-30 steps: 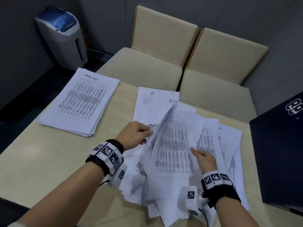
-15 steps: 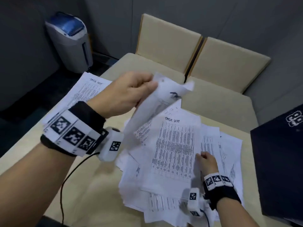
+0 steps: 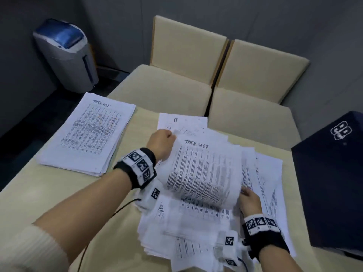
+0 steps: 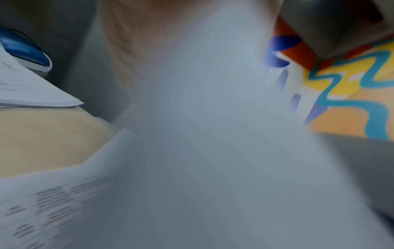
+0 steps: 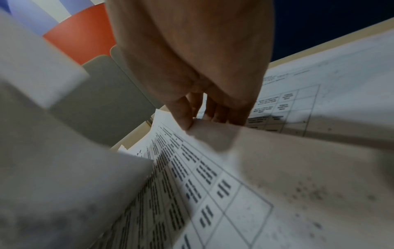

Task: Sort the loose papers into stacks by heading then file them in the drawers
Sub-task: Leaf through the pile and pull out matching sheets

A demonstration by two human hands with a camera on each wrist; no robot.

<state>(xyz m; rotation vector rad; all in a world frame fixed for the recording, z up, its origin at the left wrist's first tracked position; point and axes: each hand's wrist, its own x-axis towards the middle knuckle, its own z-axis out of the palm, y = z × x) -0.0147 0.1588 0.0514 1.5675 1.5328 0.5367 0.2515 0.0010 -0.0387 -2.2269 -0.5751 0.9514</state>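
Your left hand (image 3: 161, 143) pinched the top corner of a sheet headed "Task List" (image 3: 204, 173), peeling it up off the loose pile (image 3: 188, 228) in the middle of the table (image 3: 49, 203). The sheet curled upward and was blurred, evidently so its heading could be read and matched. Your right hand (image 3: 250, 201) rested at the pile's right edge; from the wrist camera, its fingertips (image 5: 187, 121) were curled down, pressing on the papers, apparently pinning the rest of the pile while the one sheet came free. Left of the pile lay a squared stack (image 3: 88, 134) with the same heading, the likely home for the lifted sheet. Just beyond the pile, a sheet marked "IT" (image 3: 182, 121) appeared to start a second stack. The dark cabinet (image 3: 332, 183) right of the pile probably held the drawers; none showed open.
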